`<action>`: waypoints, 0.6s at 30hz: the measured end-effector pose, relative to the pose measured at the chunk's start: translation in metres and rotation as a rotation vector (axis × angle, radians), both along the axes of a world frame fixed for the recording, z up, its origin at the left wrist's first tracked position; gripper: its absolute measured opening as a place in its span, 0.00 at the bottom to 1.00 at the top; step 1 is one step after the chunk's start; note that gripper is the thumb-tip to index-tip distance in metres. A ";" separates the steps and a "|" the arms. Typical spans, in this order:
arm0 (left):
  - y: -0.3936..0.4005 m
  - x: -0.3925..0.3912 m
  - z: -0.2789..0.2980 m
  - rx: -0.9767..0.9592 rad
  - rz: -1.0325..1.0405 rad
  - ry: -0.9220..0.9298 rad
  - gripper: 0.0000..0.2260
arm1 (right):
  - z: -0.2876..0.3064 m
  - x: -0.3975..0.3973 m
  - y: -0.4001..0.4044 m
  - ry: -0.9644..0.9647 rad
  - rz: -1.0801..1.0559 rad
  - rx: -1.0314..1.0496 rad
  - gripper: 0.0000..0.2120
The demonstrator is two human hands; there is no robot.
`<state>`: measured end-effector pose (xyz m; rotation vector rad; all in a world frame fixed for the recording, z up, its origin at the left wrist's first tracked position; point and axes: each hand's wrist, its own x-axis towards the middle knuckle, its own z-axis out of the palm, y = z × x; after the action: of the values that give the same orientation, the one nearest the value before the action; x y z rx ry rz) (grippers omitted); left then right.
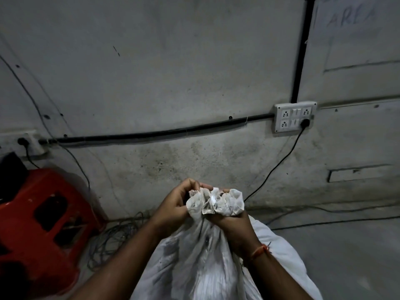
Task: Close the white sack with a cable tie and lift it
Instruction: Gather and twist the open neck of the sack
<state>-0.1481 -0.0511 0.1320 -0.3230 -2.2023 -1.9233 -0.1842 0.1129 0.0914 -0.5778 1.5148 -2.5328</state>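
Observation:
A full white sack (pixel 207 269) stands on the floor right in front of me, its mouth gathered into a crumpled bunch at the top. My left hand (pixel 175 206) grips the bunched neck from the left, fingers curled over the top edge. My right hand (pixel 233 226) is wrapped around the neck from the right, just below the ruffled opening. An orange thread circles my right wrist. No cable tie can be made out; the hands hide the neck of the sack.
A red plastic stool (pixel 41 221) stands at the left against the grey wall. Coiled cables (pixel 116 237) lie on the floor beside it. A white socket board (pixel 294 116) on the wall has a black cord running down to the floor at the right.

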 end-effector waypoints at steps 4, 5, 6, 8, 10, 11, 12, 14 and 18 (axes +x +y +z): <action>0.001 0.001 -0.006 0.011 0.128 0.004 0.16 | 0.000 -0.004 -0.008 0.025 -0.086 0.092 0.16; 0.003 0.000 -0.006 -0.048 0.223 0.033 0.18 | 0.000 -0.004 -0.011 0.012 -0.134 0.092 0.15; 0.005 0.001 -0.008 -0.091 0.336 0.063 0.20 | 0.001 -0.003 -0.015 -0.011 -0.178 0.087 0.15; 0.006 0.007 -0.012 0.000 0.515 0.102 0.20 | 0.004 -0.004 -0.021 -0.058 -0.241 0.071 0.16; -0.003 0.022 -0.029 0.098 0.506 0.060 0.23 | 0.007 -0.007 -0.024 -0.092 -0.232 0.051 0.16; -0.007 0.033 -0.042 0.064 0.419 0.011 0.28 | 0.009 -0.009 -0.025 -0.101 -0.205 0.041 0.16; -0.010 0.045 -0.054 -0.041 0.306 -0.060 0.34 | 0.011 -0.010 -0.025 -0.099 -0.170 0.030 0.16; -0.005 0.060 -0.072 -0.207 0.134 -0.168 0.46 | 0.016 -0.011 -0.027 -0.079 -0.108 0.028 0.15; 0.029 0.045 -0.085 -0.308 0.252 -0.135 0.55 | 0.022 -0.003 -0.034 -0.037 -0.026 0.108 0.14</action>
<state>-0.1031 -0.0217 0.0469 0.0428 -2.4904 -1.5177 -0.1873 0.0785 0.1139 -0.4965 1.6444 -2.4477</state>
